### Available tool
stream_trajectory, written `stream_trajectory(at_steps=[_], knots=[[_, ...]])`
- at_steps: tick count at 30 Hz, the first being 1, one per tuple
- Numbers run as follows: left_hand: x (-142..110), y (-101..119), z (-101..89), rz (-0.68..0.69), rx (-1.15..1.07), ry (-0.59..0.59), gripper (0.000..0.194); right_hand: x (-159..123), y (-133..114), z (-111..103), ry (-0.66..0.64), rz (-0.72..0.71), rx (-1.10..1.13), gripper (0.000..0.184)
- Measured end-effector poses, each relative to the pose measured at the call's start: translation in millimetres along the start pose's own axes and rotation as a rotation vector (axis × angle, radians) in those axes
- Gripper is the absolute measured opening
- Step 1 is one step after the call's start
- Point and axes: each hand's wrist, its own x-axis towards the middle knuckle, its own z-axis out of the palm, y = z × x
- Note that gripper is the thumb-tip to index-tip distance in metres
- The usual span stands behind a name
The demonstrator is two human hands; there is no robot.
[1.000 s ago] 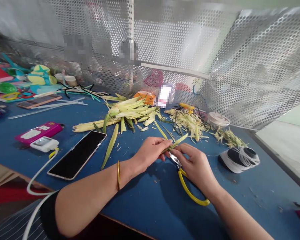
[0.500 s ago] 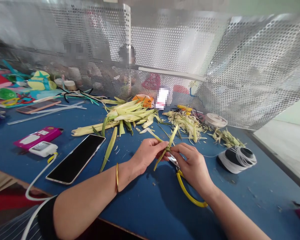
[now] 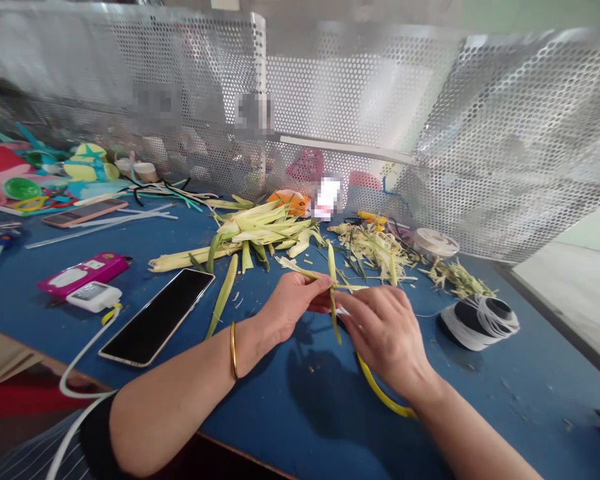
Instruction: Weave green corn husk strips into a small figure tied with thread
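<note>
My left hand pinches a small cross of pale green corn husk strips above the table, one strip pointing up and its tail hanging down. My right hand is closed at the right side of the cross, with a strip running into its fingers; its fingertips are partly hidden. Below the right hand lie scissors with yellow handles, mostly covered by it. A heap of corn husks lies beyond my hands, and one loose husk strip rests left of them.
A black-screened phone and a magenta case with a white cabled device lie left. To the right are shredded husks, a white tape roll and a thread spool. A perforated metal screen stands behind.
The husk cross has turned between my fingers: its upper strip now stands nearly upright and another strip reaches right. My right hand has rolled further over the scissors, covering more of the blades.
</note>
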Motion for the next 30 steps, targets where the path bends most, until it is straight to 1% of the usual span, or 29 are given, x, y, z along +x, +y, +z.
stream_trajectory(at_steps=[2,4,9,12,16,19,24,27,30], knots=[[-0.3,0.6,0.8,-0.003,-0.02,-0.014,0.026,0.2,-2.9,-1.0,-0.058,-0.123,-0.005,0.019],[-1.0,0.4,3.0,-0.016,-0.048,-0.027,0.027,-1.1,-4.6,0.2,-0.076,-0.166,-0.013,0.017],[-4.2,-1.1,8.6,-0.03,-0.072,-0.016,0.022,-3.5,-6.2,3.2,-0.05,-0.162,0.068,0.021],[-6.2,-0.9,10.6,-0.036,-0.092,0.033,0.02,-2.5,-8.2,2.4,-0.053,-0.182,0.113,0.024],[-7.6,-0.1,12.4,-0.049,-0.105,0.084,0.019,-1.6,-11.1,0.4,-0.058,-0.2,0.153,0.023],[-7.8,-0.7,13.3,-0.051,-0.11,0.091,0.017,-1.6,-12.4,0.3,-0.056,-0.214,0.169,0.021],[-8.2,-3.3,13.6,-0.047,-0.129,0.098,0.017,-1.2,-14.4,0.9,-0.078,-0.249,0.173,0.027],[-8.4,-4.9,13.4,-0.079,-0.136,0.116,0.019,-0.9,-16.4,0.2,-0.108,-0.261,0.167,0.029],[-6.9,-5.9,11.4,-0.12,-0.138,0.104,0.019,-1.0,-19.0,1.4,-0.132,-0.255,0.145,0.031]])
